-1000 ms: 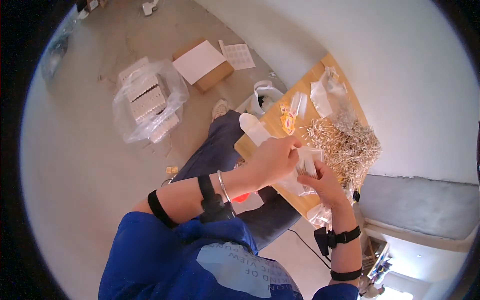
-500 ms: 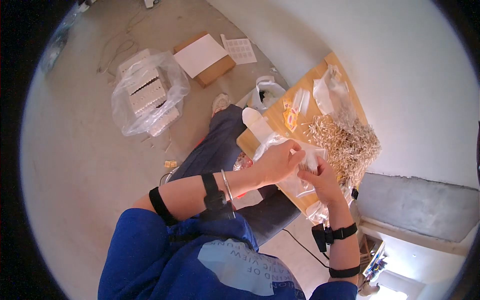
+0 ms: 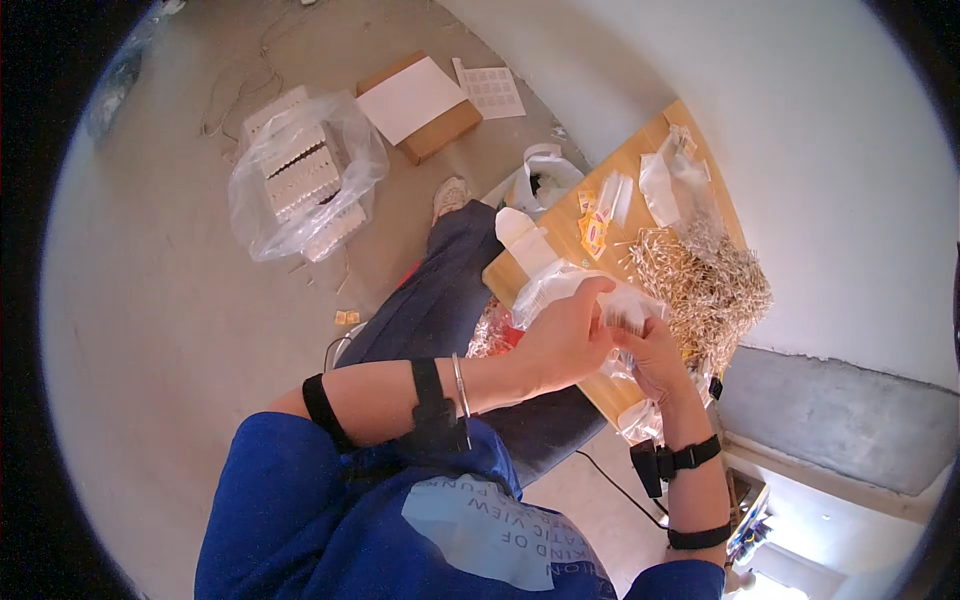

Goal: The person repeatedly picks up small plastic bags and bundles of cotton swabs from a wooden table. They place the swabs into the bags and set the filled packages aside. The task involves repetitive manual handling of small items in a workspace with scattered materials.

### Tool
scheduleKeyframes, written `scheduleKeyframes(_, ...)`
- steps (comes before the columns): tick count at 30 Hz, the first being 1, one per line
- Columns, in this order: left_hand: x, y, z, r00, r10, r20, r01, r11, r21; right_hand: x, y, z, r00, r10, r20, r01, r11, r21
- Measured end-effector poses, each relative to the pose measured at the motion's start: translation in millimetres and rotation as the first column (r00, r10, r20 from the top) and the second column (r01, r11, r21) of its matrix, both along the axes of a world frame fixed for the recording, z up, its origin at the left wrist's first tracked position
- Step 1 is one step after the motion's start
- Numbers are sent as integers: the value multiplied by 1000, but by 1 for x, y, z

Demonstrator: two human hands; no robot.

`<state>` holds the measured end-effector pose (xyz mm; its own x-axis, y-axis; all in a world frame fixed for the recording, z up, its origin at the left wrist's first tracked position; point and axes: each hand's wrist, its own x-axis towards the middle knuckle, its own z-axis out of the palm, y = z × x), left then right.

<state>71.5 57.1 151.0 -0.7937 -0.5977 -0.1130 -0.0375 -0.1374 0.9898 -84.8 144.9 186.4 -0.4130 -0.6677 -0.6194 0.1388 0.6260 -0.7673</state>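
Observation:
Over the table's near edge, a clear plastic bag [image 3: 628, 304] with a bundle of cotton swabs [image 3: 627, 322] lies between my two hands. My left hand [image 3: 566, 338] is closed at the bag's near side, its fingertips partly hidden behind the hand. From the right, my right hand [image 3: 655, 358] grips the bag around the swabs, thumb pointing toward the left hand. More clear plastic [image 3: 550, 284] spreads on the table beside my left hand. Just beyond my hands sits a large heap of loose cotton swabs [image 3: 715, 290].
On the wooden table [image 3: 632, 150] lie yellow packets [image 3: 594, 232] and a plastic bag [image 3: 664, 185] by the heap. A white bag [image 3: 545, 180] stands beside the table. A cardboard box [image 3: 440, 130] and a clear sack of white boxes [image 3: 305, 180] rest on the floor.
My left hand has turned and shifted slightly right, closer to my right hand, covering more of the bag. The whole view has shifted slightly.

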Motion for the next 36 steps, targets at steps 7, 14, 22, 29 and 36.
scheduleKeyframes(7, -2, 10, -1, 995, -67, -68, 64, 997, -37, -43, 11, -72, 642, 585, -495, -542, 803, 246)
scheduleKeyframes(14, -10, 26, -25, 980, -31, -195, 34, 999, 12, -41, -33, -125, 740, 510, -439, -425, 860, 282)
scheduleKeyframes(22, -8, 17, -34, 959, -38, -279, 45, 999, 18, 4, -58, -97, 138, 637, -758, -483, 712, 511)
scheduleKeyframes(29, -6, 17, -36, 935, -134, -328, 162, 985, 60, -4, -68, -114, -13, 559, -829, -651, 625, 432)
scheduleKeyframes(36, 7, -40, -71, 984, 179, -4, -179, 983, -25, -2, -67, -119, 193, 433, -880, -643, 734, 220)
